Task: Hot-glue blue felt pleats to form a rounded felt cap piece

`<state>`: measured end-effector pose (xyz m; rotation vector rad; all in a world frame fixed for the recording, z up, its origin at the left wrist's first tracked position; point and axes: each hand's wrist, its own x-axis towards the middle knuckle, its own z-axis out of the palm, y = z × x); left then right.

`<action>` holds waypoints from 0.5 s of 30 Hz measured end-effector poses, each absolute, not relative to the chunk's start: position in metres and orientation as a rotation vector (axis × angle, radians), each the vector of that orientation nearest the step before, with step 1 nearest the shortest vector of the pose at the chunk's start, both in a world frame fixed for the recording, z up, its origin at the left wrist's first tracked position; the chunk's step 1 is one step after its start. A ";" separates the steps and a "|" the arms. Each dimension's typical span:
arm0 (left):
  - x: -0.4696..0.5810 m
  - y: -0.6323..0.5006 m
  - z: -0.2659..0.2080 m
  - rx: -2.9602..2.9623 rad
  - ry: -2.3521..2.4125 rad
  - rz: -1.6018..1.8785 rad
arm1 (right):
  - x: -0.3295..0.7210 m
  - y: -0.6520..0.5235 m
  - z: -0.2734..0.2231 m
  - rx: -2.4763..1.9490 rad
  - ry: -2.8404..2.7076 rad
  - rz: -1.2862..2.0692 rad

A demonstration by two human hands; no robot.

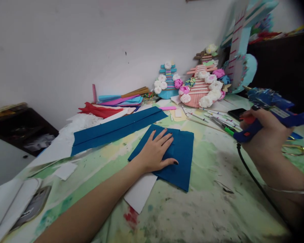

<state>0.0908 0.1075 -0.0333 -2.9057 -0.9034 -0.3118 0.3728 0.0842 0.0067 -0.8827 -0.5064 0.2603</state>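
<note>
My left hand [155, 152] lies flat with its fingers spread on a folded piece of dark blue crepe paper [183, 162]. From under that paper's near edge a white card strip [141, 194] sticks out. My right hand [266, 138] is raised at the right, wrapped round a blue hot glue gun [281, 113] with a red trigger. A black cord runs down from its handle. Behind my left hand stretches a longer strip of the same blue crepe paper [116, 130], creased along its length.
Pens [197, 116], a green-handled cutter [228, 130] and gold-handled scissors [295, 149] lie at the right. Flower-decorated guitar-like crafts [202, 87] stand at the back. Red paper [98, 111] is piled back left. A phone [31, 206] rests front left on the paint-stained cloth [197, 216].
</note>
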 end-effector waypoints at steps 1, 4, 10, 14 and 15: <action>0.091 0.107 -0.033 -2.918 -0.886 -0.289 | 0.371 0.083 0.007 -0.895 -0.509 0.286; 0.094 0.104 -0.034 -2.914 -0.893 -0.231 | 0.365 0.079 0.009 -0.939 -0.507 0.359; 0.103 0.077 -0.033 -2.890 -0.784 -0.177 | 0.354 0.072 0.014 -1.038 -0.502 0.400; 0.109 0.061 -0.030 -2.919 -0.517 -0.162 | 0.351 0.071 0.015 -1.071 -0.513 0.425; 0.110 0.060 -0.030 -2.909 -0.498 -0.165 | 0.351 0.071 0.015 -1.093 -0.536 0.418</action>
